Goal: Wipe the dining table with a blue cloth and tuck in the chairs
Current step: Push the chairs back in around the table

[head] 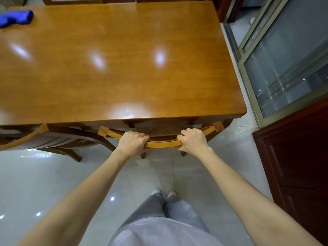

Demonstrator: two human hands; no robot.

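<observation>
A glossy wooden dining table (113, 71) fills the upper view. The blue cloth (16, 17) lies crumpled at its far left. Right in front of me a wooden chair (163, 144) stands with its seat mostly under the near table edge. My left hand (132, 142) grips the curved top rail of its back left of centre. My right hand (192, 141) grips the same rail right of centre. Both sets of fingers curl over the rail.
A second chair (44, 137) stands pushed under the table to the left. A glass sliding door (287, 64) and a dark red cabinet (298, 157) stand to the right. Another chair back (71, 0) shows past the far edge. White tiled floor (44, 183) lies below.
</observation>
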